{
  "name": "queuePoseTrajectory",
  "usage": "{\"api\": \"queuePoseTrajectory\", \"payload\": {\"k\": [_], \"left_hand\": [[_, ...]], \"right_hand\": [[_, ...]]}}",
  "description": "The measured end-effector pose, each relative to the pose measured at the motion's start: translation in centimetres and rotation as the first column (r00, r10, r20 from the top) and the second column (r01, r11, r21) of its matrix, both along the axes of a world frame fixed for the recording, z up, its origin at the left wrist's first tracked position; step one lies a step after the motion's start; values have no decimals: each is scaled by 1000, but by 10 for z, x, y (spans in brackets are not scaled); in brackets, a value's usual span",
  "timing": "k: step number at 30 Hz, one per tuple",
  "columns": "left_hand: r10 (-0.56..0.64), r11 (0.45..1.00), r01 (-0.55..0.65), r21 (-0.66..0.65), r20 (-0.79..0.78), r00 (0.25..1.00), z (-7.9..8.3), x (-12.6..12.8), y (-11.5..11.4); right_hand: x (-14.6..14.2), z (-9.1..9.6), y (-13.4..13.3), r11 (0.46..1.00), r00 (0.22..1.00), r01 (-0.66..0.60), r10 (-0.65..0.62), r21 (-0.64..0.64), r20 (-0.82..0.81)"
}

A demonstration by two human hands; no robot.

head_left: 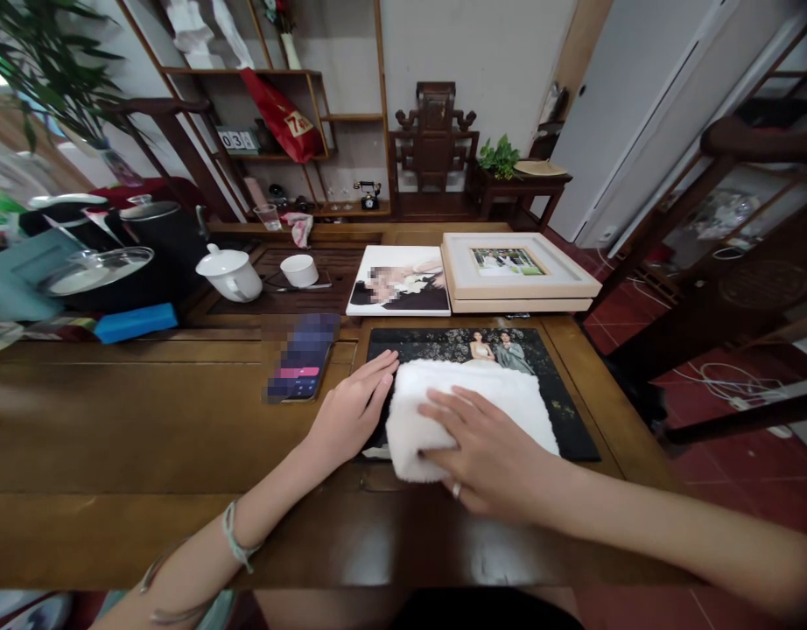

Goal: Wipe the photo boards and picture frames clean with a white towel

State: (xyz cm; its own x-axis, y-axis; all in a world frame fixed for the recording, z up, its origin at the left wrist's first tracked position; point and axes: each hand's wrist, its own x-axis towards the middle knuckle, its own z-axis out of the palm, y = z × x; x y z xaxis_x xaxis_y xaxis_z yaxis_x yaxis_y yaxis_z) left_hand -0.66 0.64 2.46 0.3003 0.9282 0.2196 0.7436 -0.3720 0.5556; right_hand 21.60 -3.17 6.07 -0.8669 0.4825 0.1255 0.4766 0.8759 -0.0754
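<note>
Right hand: the right hand [488,459] lies palm down, fingers spread, on a white fluffy folded cloth [469,394]. Its grip is open, pressing on the cloth rather than clasping it.
Left hand: the left hand [351,411] lies flat with its grip open and empty. The fingertips rest on the print's left edge, just beside the cloth.
Cloth and print: the cloth covers the near half of a dark glossy rectangular photo print [443,343]. The print lies flat on the brown polished wooden table [147,411], right of centre.
Step in hand: seemingly a wiping pass over the print, with the left hand steadying it.
Next move calls for: light, even pressure, since the gloss likely smears and the thin board may slide.
Left of print: a dark flat smartphone [303,359] with its screen lit.
Farther: a white-edged canvas print [400,302]. To its right is a pale wooden framed photo [518,267].
Far left: a white ceramic teapot [229,273] and a white cup [299,269].
</note>
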Motion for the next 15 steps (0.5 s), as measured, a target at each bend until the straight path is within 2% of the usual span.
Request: {"api": "queuePoseTrajectory", "payload": {"k": [2, 4, 8, 10, 12, 15], "left_hand": [[14, 1000, -13, -14, 45, 999, 0, 0, 0], [23, 1000, -22, -16, 84, 996, 0, 0, 0], [29, 1000, -29, -3, 143, 989, 0, -1, 0], [9, 1000, -11, 10, 145, 989, 0, -1, 0], [1, 1000, -4, 26, 117, 993, 0, -1, 0], [-12, 997, 10, 71, 28, 1000, -3, -1, -1]], "right_hand": [[-9, -3, 4, 997, 998, 49, -51, 64, 24], [-22, -7, 0, 988, 999, 41, -45, 147, 26], [-46, -9, -25, 953, 997, -73, 76, 294, 4], [-47, -5, -33, 958, 990, -133, 138, 254, -2], [-39, 0, -33, 979, 988, -144, 151, 144, -38], [-16, 5, -15, 1000, 995, -21, 19, -22, -98]]}}
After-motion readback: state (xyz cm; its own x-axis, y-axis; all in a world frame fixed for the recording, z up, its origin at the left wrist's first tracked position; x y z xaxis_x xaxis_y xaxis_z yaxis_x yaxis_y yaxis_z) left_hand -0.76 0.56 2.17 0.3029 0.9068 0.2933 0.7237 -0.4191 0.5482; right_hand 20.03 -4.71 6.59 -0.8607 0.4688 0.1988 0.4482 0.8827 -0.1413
